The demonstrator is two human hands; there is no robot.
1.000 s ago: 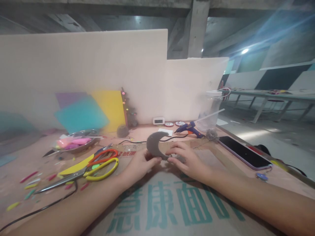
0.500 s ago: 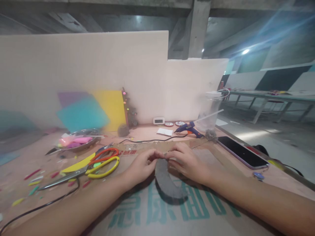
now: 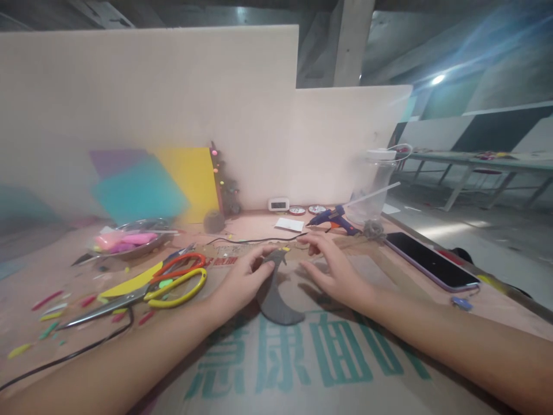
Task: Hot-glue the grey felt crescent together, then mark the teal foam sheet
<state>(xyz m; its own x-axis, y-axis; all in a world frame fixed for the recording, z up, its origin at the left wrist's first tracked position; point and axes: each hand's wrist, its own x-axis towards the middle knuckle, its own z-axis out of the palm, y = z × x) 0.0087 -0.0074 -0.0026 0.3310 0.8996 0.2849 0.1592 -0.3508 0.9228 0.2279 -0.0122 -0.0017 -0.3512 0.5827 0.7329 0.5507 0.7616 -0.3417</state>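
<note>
A grey crescent-shaped piece (image 3: 279,305) is held at its upper end by my left hand (image 3: 246,279), thumb on top. Its curved lower part points down and right over the cardboard (image 3: 242,397) with green printed characters. A small yellow bit (image 3: 286,249) shows at the piece's top end. Just right of it, my right hand (image 3: 334,271) is apart from the piece, fingers spread and slightly bent. Scissors (image 3: 181,279) with one orange and one yellow handle lie left of my left hand.
A blue glue gun (image 3: 334,219) stands behind my right hand, near a clear jar (image 3: 371,190). A phone (image 3: 432,262) lies at the right. At the left are a tray (image 3: 129,239) with pink material and scattered coloured scraps (image 3: 47,316). A small clock (image 3: 279,204) is by the wall.
My right hand has let go of the grey piece's top and opened to the right. My left hand keeps the piece, now shifted left and higher in view. The camera view has tilted slightly down.
</note>
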